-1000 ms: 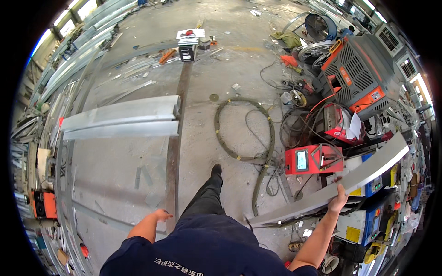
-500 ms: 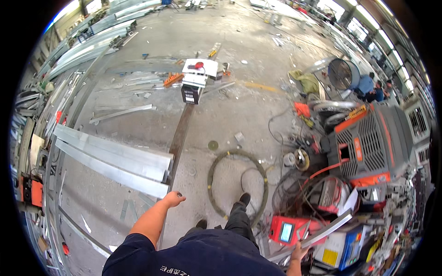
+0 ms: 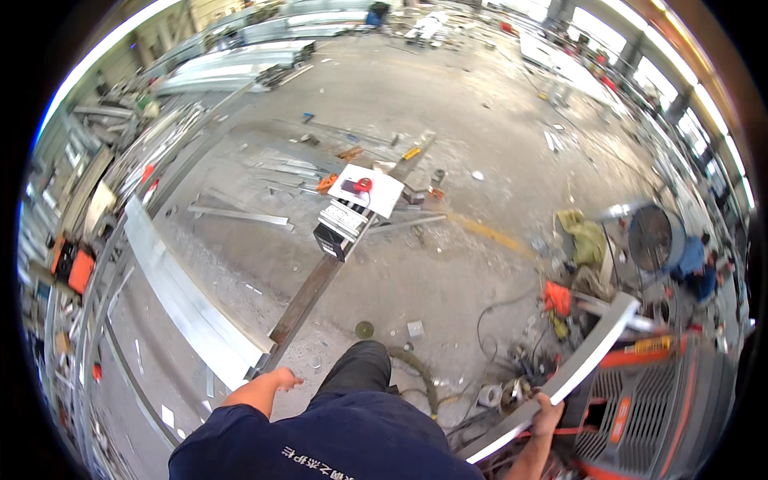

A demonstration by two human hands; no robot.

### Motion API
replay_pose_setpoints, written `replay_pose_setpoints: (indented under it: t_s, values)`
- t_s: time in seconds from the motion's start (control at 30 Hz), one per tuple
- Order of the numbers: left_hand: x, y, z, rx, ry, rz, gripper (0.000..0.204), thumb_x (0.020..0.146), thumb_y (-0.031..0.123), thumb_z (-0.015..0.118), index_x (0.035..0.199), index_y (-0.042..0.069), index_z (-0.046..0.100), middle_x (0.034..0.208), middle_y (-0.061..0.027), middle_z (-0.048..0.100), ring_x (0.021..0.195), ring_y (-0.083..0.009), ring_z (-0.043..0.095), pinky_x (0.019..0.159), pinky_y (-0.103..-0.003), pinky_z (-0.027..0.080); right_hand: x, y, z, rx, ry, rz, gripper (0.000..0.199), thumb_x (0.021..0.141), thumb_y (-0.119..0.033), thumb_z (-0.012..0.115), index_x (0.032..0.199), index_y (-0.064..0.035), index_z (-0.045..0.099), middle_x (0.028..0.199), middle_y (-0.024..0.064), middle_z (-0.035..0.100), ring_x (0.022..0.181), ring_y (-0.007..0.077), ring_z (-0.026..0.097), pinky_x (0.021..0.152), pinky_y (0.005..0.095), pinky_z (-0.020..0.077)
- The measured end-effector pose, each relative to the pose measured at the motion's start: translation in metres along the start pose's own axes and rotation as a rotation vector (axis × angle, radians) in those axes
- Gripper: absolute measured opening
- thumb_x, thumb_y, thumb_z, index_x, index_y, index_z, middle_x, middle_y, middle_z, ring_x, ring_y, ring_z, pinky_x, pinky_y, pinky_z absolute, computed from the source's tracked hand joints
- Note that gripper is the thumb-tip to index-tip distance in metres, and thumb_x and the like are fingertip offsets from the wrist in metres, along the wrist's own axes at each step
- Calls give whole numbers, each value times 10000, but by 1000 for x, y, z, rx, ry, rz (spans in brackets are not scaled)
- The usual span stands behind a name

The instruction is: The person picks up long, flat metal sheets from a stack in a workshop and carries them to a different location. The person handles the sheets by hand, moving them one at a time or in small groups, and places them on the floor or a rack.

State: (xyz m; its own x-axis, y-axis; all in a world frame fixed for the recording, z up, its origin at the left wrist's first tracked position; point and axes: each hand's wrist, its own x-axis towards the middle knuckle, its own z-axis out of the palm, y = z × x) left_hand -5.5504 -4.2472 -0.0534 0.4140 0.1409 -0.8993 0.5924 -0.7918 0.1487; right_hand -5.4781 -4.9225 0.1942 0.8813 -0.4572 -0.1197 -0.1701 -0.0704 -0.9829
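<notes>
My right hand (image 3: pixel 547 414) grips a long silvery metal profile (image 3: pixel 596 340), its fingers wrapped around the edge. The profile slants from beside my body up to the far right, off the floor. Nothing shows in my left hand (image 3: pixel 280 379), whose fingers are partly stretched out. Close to that hand lie the near ends of long galvanized metal beams (image 3: pixel 180 292), resting on a dark floor rail (image 3: pixel 304 304). Part of the profile's lower end is hidden by my body.
A black box with white pieces and a board (image 3: pixel 376 190) stands ahead on the rail. At right are a large grey-orange machine (image 3: pixel 640 412), cables, a drum fan (image 3: pixel 654 236) and people (image 3: pixel 700 268) beyond it. Metal stock (image 3: pixel 240 64) is piled far left.
I have stepped forward and the view has turned. My right hand has brought the metal profile up and forward, past the red welder-like box. My left hand still hangs near the beam ends.
</notes>
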Motion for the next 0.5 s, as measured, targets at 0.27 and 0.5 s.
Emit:
replay_pose_setpoints:
  t_s: [0.27, 0.5]
  values:
    - [192, 241, -126, 100, -35, 74, 574, 804, 602, 613, 902, 54, 751, 869, -128, 726, 811, -275, 687, 795, -408, 529, 261, -118, 59, 15, 28, -207, 322, 782, -126, 627, 1056, 41, 610, 895, 108, 637, 815, 210, 613, 752, 325, 489]
    - [305, 520, -307, 105, 129, 283, 487, 810, 504, 652, 893, 35, 753, 919, -198, 714, 915, -338, 681, 836, -422, 525, 450, -177, 93, -51, 60, -227, 645, 820, -154, 612, 1385, 51, 379, 1111, 163, 593, 1002, 258, 587, 904, 375, 472]
